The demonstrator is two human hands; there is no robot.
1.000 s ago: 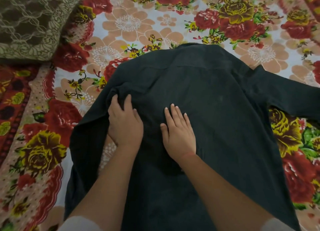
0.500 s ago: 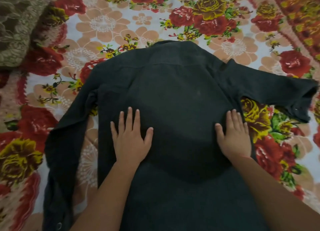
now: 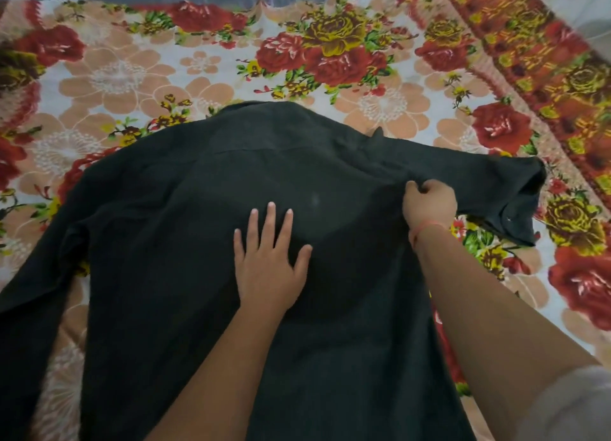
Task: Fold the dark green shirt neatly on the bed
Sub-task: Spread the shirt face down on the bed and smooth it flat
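The dark green shirt (image 3: 198, 242) lies back-up across the middle of the bed (image 3: 132, 77), its collar (image 3: 264, 110) at 12 o'clock and its hem running off the picture at 6 o'clock. The body looks fairly flat, with soft ripples near the shoulders. 1 sleeve (image 3: 489, 176) stretches toward 3 o'clock and ends in a crumpled cuff (image 3: 515, 222). The other sleeve (image 3: 33, 308) trails off toward 8 o'clock.

Of the 2 hands, the left hand (image 3: 269, 268) lies flat at the centre of the back, fingers straight and spread, pressing the cloth down and gripping nothing. The right hand (image 3: 429, 206), at about 2 o'clock from it, is clenched on a bunch of fabric where the 3 o'clock sleeve meets the body. A red thread (image 3: 426, 230) circles that wrist.

This reads as the start of the first fold - bringing that sleeve inward over the back. The risks from here:
- The grip holds a bunch, not a clean edge, so a pull could drag a ridge across the back.
- If the left hand's pressure eases, the whole shirt may slide on the glossy floral sheet and skew the fold line.
- The cuff is already crumpled - folded over as it is, it would leave a lump inside the stack.
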